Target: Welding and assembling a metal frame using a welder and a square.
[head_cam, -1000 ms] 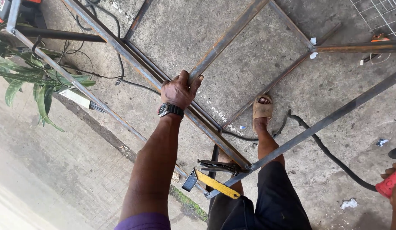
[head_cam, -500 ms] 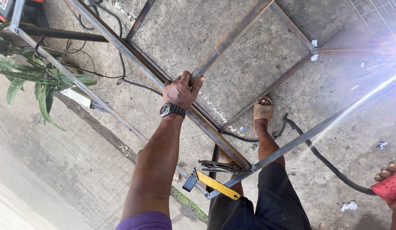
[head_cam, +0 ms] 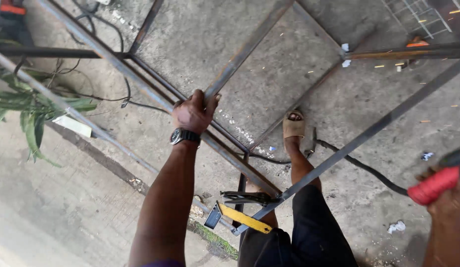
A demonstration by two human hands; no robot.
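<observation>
Head view: left hand (head_cam: 193, 113) fingers wrapped around the bar (head_cam: 244, 52), which runs up-right away from it, while right hand (head_cam: 445, 198) at lower right grips a red handle (head_cam: 433, 185).

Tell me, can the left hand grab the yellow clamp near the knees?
Probably not right now: the left hand is wrapped around a metal bar, while the yellow clamp lies lower down, nothing blocking it.

Bare concrete floor (head_cam: 289, 64) shows open between the frame bars (head_cam: 244, 49); bars, a black cable (head_cam: 368, 170) and clamp (head_cam: 247, 199) cross near the legs.
</observation>
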